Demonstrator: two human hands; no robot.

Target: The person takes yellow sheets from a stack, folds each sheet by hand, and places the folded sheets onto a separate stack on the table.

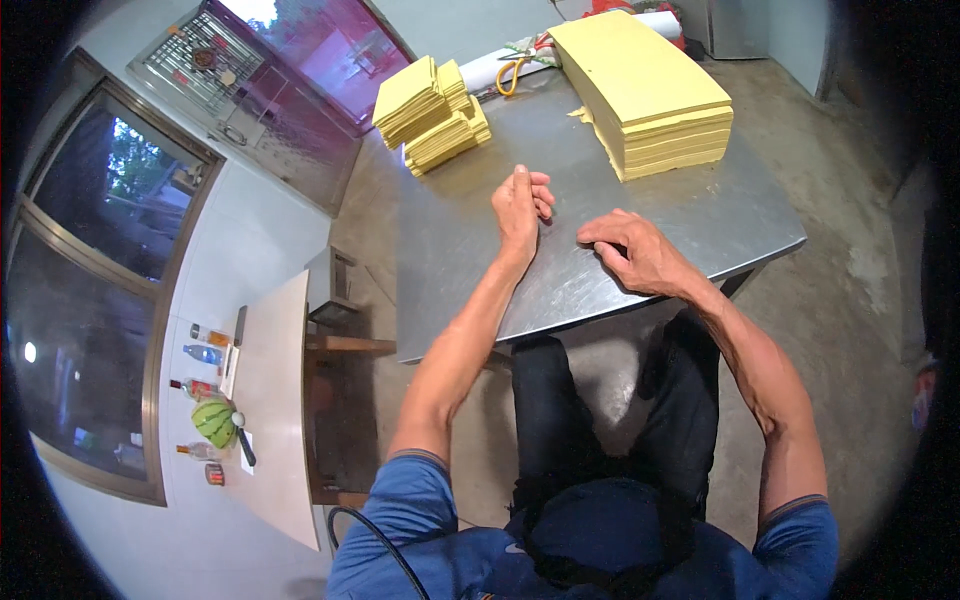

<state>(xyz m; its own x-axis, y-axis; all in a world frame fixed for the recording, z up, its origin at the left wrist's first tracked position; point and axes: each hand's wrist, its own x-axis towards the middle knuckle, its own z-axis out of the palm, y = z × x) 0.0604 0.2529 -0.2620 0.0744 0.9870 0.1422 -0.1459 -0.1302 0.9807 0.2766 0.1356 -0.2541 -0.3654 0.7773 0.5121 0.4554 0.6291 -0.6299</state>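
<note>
My left hand (521, 208) rests by its edge on or just above the grey metal table (457, 247), palm turned inward, with nothing in it. Across from it, my right hand (634, 251) is near the front edge, fingers bent loosely and holding nothing. Beyond my right hand lies a tall stack of large yellow paper sheets (645, 82). Smaller folded yellow paper bundles (431, 112) are piled at the table's back left. Scissors with orange handles (510, 77) and a second, red-handled pair (536, 49) lie between the stacks at the back.
Behind the papers lies a white roll (487, 67). A small torn yellow scrap (581, 115) touches the big stack. To the left, a wooden side table (277, 390) holds a watermelon (213, 421), a knife (246, 447) and several bottles. A grey stool (334, 285) stands beside it.
</note>
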